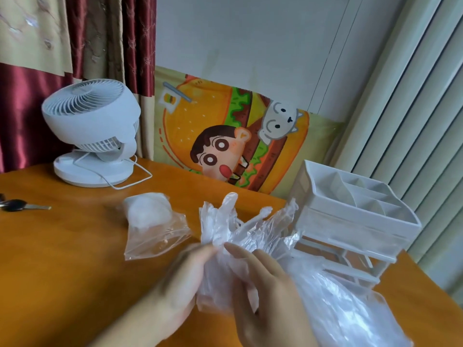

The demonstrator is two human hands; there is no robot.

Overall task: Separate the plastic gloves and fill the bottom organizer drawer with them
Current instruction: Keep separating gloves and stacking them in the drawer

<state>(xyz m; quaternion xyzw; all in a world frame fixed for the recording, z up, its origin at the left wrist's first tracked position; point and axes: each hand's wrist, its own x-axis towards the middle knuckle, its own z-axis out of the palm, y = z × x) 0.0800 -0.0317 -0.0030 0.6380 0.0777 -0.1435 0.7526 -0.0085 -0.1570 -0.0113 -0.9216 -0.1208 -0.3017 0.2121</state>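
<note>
Above an orange wooden table point(62, 246), two bare hands at work on a bunch of clear plastic gloves point(233, 229). Left hand point(180, 279), blurred, apparently pinching the bunch near its lower left edge between thumb and fingertips, though too smeared to tell for sure. Right hand point(265, 296) just beside it, fingers spread long over the crumpled film, thumb pointing up toward the glove fingers; whether those fingers curl round the plastic or only press on it cannot be told. Glove fingers fanned upward and away from both hands, tips standing free in the air. To the right, touching the right hand's far side, a large heap of the same clear film point(350, 309) reaching the picture's lower edge. Behind that heap, a white plastic organizer point(355, 216) with divided top compartments, upper drawer closed, bottom drawer point(350, 269) pulled out toward the heap. Left of the gloves, well clear of the hands, a clear zip bag point(152, 226) holding something white. Farther back, a white desk fan point(92, 131) with its cord looped on the table, and keys point(17, 205) at the left edge. Against the wall, a cartoon burger cushion point(238, 136).
</note>
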